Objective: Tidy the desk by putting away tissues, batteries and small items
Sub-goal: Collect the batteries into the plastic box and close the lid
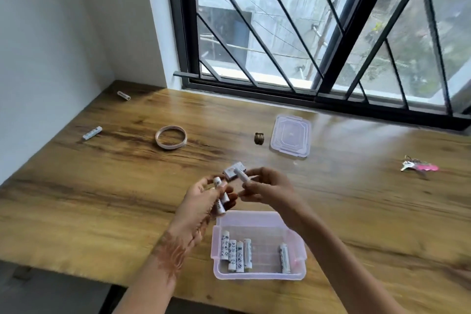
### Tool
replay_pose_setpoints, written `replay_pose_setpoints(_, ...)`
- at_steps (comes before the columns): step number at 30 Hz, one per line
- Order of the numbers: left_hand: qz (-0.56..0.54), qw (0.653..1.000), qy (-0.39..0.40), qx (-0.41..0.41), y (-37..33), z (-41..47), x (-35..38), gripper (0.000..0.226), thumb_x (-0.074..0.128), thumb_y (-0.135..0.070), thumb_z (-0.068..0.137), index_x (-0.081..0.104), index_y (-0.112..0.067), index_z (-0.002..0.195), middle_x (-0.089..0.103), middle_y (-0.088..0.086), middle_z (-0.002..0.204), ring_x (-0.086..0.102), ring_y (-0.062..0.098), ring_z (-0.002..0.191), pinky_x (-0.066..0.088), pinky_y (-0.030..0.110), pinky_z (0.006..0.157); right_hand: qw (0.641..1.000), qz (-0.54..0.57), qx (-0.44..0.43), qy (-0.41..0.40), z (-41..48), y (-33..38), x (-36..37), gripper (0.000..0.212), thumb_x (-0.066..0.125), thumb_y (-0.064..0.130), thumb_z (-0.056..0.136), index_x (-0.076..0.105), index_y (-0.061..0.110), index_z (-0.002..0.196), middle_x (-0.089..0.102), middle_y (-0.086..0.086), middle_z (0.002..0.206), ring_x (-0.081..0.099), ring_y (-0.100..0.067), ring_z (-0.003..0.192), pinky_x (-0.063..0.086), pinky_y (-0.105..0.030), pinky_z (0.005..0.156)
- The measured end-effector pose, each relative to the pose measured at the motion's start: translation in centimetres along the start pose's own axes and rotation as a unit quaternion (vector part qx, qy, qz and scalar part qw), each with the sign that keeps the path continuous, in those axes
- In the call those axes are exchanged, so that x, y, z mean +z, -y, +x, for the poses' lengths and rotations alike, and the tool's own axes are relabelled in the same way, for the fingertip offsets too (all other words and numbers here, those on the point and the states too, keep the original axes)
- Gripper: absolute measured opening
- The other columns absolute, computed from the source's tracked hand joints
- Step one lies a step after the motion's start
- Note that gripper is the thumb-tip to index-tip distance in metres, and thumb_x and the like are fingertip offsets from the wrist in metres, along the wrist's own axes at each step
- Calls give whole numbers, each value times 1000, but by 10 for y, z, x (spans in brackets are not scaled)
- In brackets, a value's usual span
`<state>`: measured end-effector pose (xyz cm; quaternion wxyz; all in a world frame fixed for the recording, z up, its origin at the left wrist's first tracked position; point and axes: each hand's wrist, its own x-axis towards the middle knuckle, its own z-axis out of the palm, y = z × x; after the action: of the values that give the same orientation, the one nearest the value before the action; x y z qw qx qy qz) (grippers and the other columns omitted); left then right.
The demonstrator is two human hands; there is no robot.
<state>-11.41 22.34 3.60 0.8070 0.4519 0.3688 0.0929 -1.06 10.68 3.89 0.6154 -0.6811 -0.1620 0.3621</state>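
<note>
Left hand [204,201] is curled around a small bunch of batteries [219,200], at least two, count unclear. Right hand [270,190] pinches a single battery [241,176] between thumb and fingertips, tilted, close to the left hand but not touching it. Both hands are above the desk [102,199], just behind the open pink container [254,219]. Inside it are five batteries: a group of four [235,253] on the left, one alone [284,258] on the right. A small grey box [232,170] is on the desk right behind my fingers. The container lid [290,135] lies flat near the window, a small dark object [258,138] just beside it. Loose on the desk: a battery far left [92,132], another in the back corner [124,95], a ring band [171,136], and keys with a pink tag [420,167] far right.
</note>
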Motion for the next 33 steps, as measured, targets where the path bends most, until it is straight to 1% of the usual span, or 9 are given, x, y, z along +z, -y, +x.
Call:
replay_pose_setpoints(4, 57, 994, 59, -77, 33, -15, 25, 18, 47, 7, 90, 57, -2, 103, 67, 8, 74, 65, 14, 54, 53, 27, 53, 993, -102, 8, -60, -49, -13, -16, 10, 58, -1, 86, 65, 7, 88, 68, -15, 78, 71, -28, 74, 59, -38, 73)
replay_pose_setpoints(7, 112, 986, 68, -99, 51, -19, 33, 24, 39, 11, 91, 60, -1, 91, 64, 14, 83, 64, 21, 68, 50, 30, 56, 981, -175, 45, -74, -62, -35, -21, 15, 63, 9, 82, 70, 19, 74, 73, -10, 73, 72, -24, 73, 57, -48, 76)
replay_pose_setpoints(11, 166, 978, 73, -102, 60, -26, 41, 30, 39, 14, 87, 59, -2, 73, 58, 13, 73, 55, 20, 62, 46, 25, 54, 941, -321, 48, -98, -62, -51, -15, 15, 58, 16, 75, 69, 7, 76, 71, -10, 68, 68, -25, 68, 55, -37, 65)
replay_pose_setpoints(16, 223, 967, 47, -109, 67, -27, 46, 20, 45, 9, 78, 58, -5, 77, 62, 14, 68, 57, 21, 57, 41, 23, 52, 904, -410, 77, -90, -61, -56, -11, 20, 49, 12, 81, 62, -3, 81, 65, -21, 80, 53, -28, 66, 38, -32, 55)
replay_pose_setpoints(19, 223, 969, 26, -102, 67, -28, 49, 30, 41, 15, 85, 54, -8, 70, 60, 7, 65, 57, 11, 46, 41, 16, 40, 891, -440, 87, -72, -60, -56, -13, 15, 45, 8, 79, 52, -2, 70, 50, -13, 64, 39, -30, 62, 30, -30, 52)
replay_pose_setpoints(21, 220, 971, 18, -95, 63, -30, 50, 34, 42, 12, 88, 50, -13, 67, 58, 5, 70, 58, 14, 59, 48, 22, 54, 878, -468, 84, -57, -62, -52, -14, 13, 41, 4, 76, 48, 2, 66, 45, -11, 61, 37, -31, 62, 34, -29, 53)
replay_pose_setpoints(23, 223, 971, 9, -86, 60, -29, 47, 31, 46, 8, 88, 53, -16, 71, 56, 3, 77, 55, 15, 73, 48, 29, 75, 879, -468, 69, -62, -63, -49, -16, 18, 42, 3, 77, 59, -4, 81, 60, -19, 78, 55, -40, 77, 49, -36, 64)
replay_pose_setpoints(26, 218, 973, 7, -75, 51, -25, 42, 23, 50, 5, 89, 59, -1, 109, 59, 6, 91, 57, 17, 89, 48, 30, 91, 895, -439, 21, -80, -59, -43, -22, 24, 46, 1, 78, 66, -1, 92, 68, -18, 94, 65, -33, 87, 54, -40, 74)
replay_pose_setpoints(33, 166, 986, 3, -19, 13, -26, 38, 22, 43, 1, 94, 58, -8, 81, 56, 8, 82, 54, 15, 72, 49, 11, 53, 925, -365, -80, -64, -36, -19, -19, 17, 58, 10, 83, 67, 22, 76, 68, 3, 72, 69, -13, 63, 57, -41, 67)
